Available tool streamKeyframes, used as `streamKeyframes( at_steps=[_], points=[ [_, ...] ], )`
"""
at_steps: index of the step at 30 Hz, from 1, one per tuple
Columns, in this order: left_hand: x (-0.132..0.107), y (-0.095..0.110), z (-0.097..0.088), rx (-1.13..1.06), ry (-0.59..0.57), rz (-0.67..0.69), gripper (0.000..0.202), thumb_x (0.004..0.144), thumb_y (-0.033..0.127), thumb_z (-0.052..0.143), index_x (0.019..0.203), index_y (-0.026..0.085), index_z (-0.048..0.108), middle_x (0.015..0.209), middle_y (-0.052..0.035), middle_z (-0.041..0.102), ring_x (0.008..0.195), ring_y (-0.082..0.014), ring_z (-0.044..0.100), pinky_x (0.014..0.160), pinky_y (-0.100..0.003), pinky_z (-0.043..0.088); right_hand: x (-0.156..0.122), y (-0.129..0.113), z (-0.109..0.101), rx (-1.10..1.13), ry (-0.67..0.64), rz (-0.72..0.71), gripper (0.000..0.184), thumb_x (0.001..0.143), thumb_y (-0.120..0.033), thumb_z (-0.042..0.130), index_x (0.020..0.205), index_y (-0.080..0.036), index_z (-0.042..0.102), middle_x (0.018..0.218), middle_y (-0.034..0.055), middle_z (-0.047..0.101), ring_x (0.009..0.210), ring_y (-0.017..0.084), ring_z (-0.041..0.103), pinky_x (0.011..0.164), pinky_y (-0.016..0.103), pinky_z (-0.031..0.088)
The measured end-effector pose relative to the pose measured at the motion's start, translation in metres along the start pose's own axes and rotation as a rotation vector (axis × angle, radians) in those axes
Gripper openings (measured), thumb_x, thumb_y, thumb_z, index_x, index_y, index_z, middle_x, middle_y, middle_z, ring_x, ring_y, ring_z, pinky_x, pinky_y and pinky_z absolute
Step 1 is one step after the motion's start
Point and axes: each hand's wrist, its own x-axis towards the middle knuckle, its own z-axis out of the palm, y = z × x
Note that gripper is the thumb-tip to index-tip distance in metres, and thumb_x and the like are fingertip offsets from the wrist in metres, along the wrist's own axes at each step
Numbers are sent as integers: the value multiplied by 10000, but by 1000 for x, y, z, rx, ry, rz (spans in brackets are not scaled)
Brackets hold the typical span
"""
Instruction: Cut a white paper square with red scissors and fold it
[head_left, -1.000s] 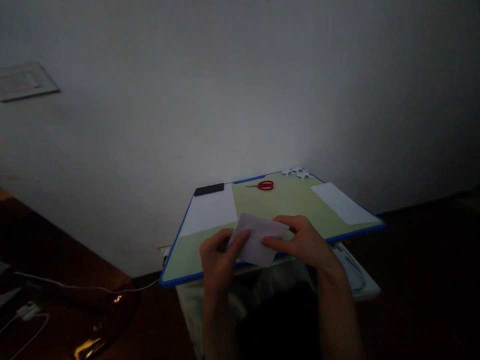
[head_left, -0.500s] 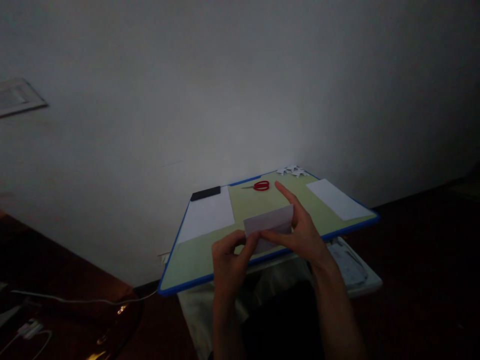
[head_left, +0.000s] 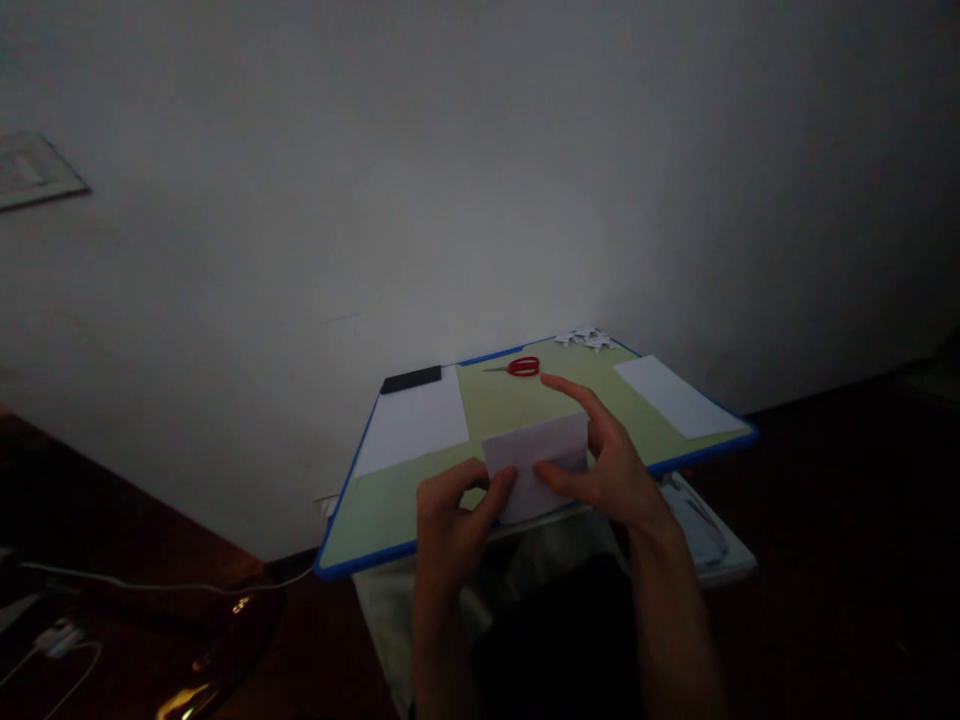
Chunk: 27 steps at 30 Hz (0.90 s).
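Observation:
Both of my hands hold a folded white paper (head_left: 537,462) over the near edge of a green board with a blue rim (head_left: 517,405). My left hand (head_left: 454,520) pinches the paper's lower left corner between thumb and fingers. My right hand (head_left: 604,465) grips its right side, thumb on the front, index finger stretched up behind it. Red-handled scissors (head_left: 521,367) lie at the far side of the board, apart from both hands.
On the board lie a white sheet (head_left: 416,420) at left, a white strip (head_left: 671,395) at right, a black object (head_left: 410,379) at the far left corner and small paper cut-outs (head_left: 589,339) at the far edge. White cables (head_left: 150,588) run over the dark floor at left.
The paper has gone from a loose tilted sheet to a narrower folded shape held upright. My right index finger has stretched out behind it. The view shifted slightly.

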Motion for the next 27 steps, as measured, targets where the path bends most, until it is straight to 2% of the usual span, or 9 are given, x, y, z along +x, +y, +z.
streamKeyframes(
  at_steps=[2,4,8,12,16,19,23,25,27],
  points=[
    [0,-1,-3,12,2,-4,344,935,373,719,660,177,785,656,-33,753,577,-158,641,603,-252,482,0,2,-2,61,-35,67,944,713,-173,865,1557,-297,462,988,37,800,813,243,759,670,353,655],
    [1,-3,-6,21,6,-6,355,929,380,720,643,179,781,641,-32,747,559,-155,629,591,-253,478,1,4,-3,97,-50,107,957,717,-165,863,1560,-299,428,865,4,795,761,228,756,640,327,642],
    [0,-7,-17,29,30,-32,356,919,380,726,625,187,777,603,-21,722,542,-153,621,573,-249,473,3,8,-5,83,-31,78,882,720,-172,861,1488,-283,443,832,-20,782,817,217,761,704,314,624],
    [-2,-10,-23,38,47,-58,365,912,398,729,612,196,771,591,-19,708,541,-154,609,573,-252,473,6,10,-7,49,-5,3,755,751,-188,837,1404,-284,471,755,-60,711,749,193,728,726,324,602],
    [-1,-12,-22,8,73,-85,356,902,398,739,616,189,765,602,-23,710,561,-155,616,573,-247,473,7,12,-8,51,16,-19,784,784,-198,823,1470,-306,458,758,-63,674,726,194,711,736,347,603],
    [0,-14,-16,-104,96,-125,298,899,390,750,689,180,783,666,-28,744,602,-160,650,587,-240,498,7,11,-7,93,3,-8,868,819,-236,833,1567,-316,399,820,-35,708,809,212,737,800,371,618],
    [0,-12,-5,-189,67,-148,276,901,401,757,752,172,794,716,-38,762,643,-175,682,603,-244,526,6,8,1,172,-45,35,1161,792,-320,904,1689,-348,168,1073,54,792,965,288,780,865,468,656],
    [0,-10,-1,-160,36,-125,283,909,396,753,741,171,794,713,-39,761,646,-176,684,627,-252,534,6,7,6,148,-28,18,1234,749,-326,937,1700,-344,151,1300,114,747,1085,332,768,912,520,659],
    [0,-7,1,-109,31,-102,285,915,389,746,737,172,797,716,-41,766,649,-178,685,649,-259,534,7,7,10,80,4,-42,1210,733,-322,941,1697,-330,209,1497,139,633,1270,371,691,1014,565,626]
  ],
)
